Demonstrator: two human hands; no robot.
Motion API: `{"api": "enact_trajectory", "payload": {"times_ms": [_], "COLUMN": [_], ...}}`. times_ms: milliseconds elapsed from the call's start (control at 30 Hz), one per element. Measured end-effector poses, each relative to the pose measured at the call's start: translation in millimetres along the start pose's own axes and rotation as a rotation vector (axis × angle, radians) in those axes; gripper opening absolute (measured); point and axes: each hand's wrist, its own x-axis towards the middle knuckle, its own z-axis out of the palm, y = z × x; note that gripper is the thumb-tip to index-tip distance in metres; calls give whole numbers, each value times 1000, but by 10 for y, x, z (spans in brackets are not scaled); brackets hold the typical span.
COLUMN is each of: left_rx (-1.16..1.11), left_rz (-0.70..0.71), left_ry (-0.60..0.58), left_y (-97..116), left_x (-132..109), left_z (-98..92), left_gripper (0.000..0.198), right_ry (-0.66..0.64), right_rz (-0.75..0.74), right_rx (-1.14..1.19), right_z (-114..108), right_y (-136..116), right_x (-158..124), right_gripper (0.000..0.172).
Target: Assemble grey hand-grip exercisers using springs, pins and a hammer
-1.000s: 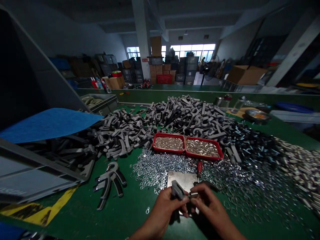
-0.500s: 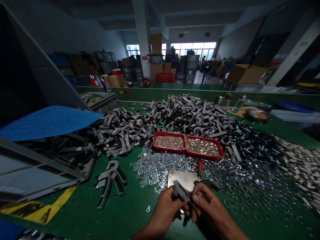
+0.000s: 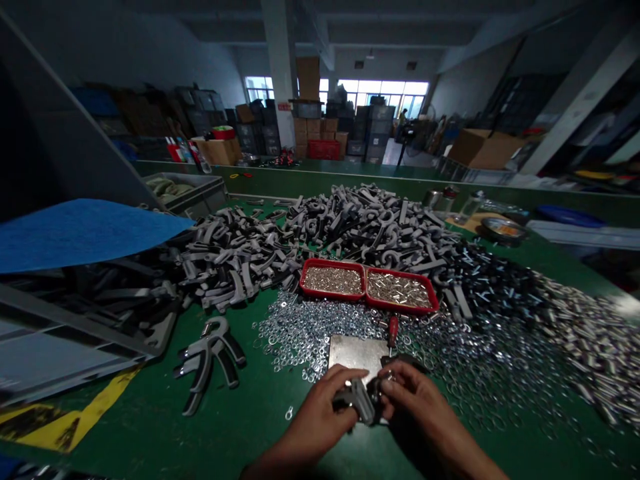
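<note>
My left hand [image 3: 323, 410] is closed around a grey-and-black plastic handle piece [image 3: 363, 400], held over the front of a flat metal plate [image 3: 353, 353]. Close beside it, my right hand [image 3: 417, 400] pinches a small shiny metal part [image 3: 388, 377] against the dark end of the piece. The fingers partly hide that part, so its exact kind is unclear. A red-handled screwdriver [image 3: 393, 331] lies by the plate's right edge. Another dark piece [image 3: 407, 363] rests behind my right fingers. Grey-and-black hand grips [image 3: 213, 357] lie to the left on the green table.
Two red trays [image 3: 333, 293] of small metal pins stand behind the plate. Loose metal rings [image 3: 295, 340] spread around them. A large heap of grey handles [image 3: 370, 220] lies behind, with black pieces [image 3: 480, 280] and metal cylinders [image 3: 585, 333] rightward. A grey crate [image 3: 75, 353] stands left.
My left hand has turned the handle piece more upright and shifted its fingers around it. My right hand stays close beside it, now with a shiny part showing. The view has shifted slightly.
</note>
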Motion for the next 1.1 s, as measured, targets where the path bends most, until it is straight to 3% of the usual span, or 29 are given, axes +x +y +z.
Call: {"api": "enact_trajectory", "payload": {"times_ms": [167,333,533,633,767,800,867,933,1000,1100], "left_rx": [-105,-90,-198,-367,-522,-563,-644,-664,-652,-664], "left_rz": [-109,-72,-143,-217,-234,-236,-260,-292,-281,-129], "left_ry": [74,189,300,128,-350,-422,-450,-318,-24,449], "left_y": [-15,-52,-75,-103,-58,-51,-70,-114,-132,-47], "left_x": [76,159,95,22,-157,-209,-306,-381,-435,-508], "left_z": [-45,145,356,324,96,31,-85,-206,-380,-770], "left_gripper": [42,43,52,49,55,60,57,45,33,26], "right_ry": [95,296,376,343,173,116,-30,-142,-149,-99], "right_rz": [-102,-154,-229,-309,-288,-268,-244,-239,-311,-542], "right_rx": [-84,-24,-45,-237,-393,-388,-370,-417,-600,-1025], "right_z": [61,249,428,404,375,396,471,574,690,910], "right_y": [-66,42,234,203,68,42,24,58,124,209], "right_x": [-24,14,59,65,71,80,128,229,387,704], "right_gripper": [30,38,30,30,23,23,23,22,20,11]}}
